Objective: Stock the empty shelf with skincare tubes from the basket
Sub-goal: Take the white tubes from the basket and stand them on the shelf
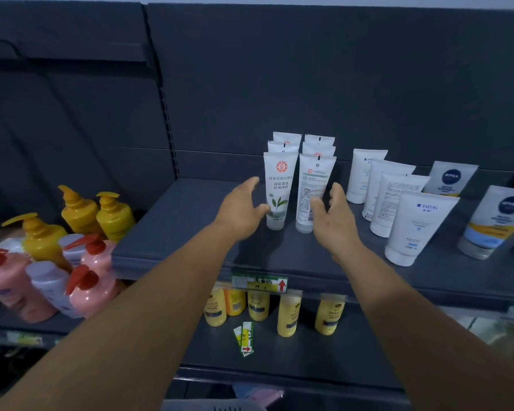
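Two upright rows of skincare tubes (300, 185) are flanked on the shelf (190, 221), long axes vertical, by the left hand (241, 207) touching the left front tube and the right hand (334, 216) beside the right one, each grip open, nothing held.

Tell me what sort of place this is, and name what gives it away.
Most likely a shop aisle for toiletries. A dark metal shelf holds skincare tubes lined up in rows facing out, a price tag with a red arrow is clipped to its front edge, and pump bottles fill the neighbouring shelf.
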A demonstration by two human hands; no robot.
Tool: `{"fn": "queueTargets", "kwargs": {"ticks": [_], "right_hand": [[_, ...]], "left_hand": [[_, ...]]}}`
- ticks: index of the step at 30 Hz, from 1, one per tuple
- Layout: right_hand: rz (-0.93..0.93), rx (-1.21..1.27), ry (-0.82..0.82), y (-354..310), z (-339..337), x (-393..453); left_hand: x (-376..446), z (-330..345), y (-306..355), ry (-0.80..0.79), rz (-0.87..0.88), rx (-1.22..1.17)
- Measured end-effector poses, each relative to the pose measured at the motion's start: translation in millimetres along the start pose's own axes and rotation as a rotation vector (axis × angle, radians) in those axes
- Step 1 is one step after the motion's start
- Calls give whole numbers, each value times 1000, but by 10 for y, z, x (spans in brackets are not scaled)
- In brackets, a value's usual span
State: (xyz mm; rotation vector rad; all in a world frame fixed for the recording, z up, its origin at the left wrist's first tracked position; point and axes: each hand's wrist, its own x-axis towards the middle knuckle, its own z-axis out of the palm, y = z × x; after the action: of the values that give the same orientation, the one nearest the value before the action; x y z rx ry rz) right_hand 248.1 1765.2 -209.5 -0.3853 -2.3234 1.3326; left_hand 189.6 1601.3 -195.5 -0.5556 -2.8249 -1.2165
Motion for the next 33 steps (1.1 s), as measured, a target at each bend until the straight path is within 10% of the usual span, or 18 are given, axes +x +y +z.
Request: {"fn": "queueTargets", "kwargs": {"ticks": [10, 33], "right_hand": [[-71, -470, -181, -179, 279, -1216], [41, -572, -713, 765, 1709, -3134]], "left_hand": [[-1276, -288, -439, -72, 59, 438], [-3258, 204, -2174, -253, -342, 477]]}}
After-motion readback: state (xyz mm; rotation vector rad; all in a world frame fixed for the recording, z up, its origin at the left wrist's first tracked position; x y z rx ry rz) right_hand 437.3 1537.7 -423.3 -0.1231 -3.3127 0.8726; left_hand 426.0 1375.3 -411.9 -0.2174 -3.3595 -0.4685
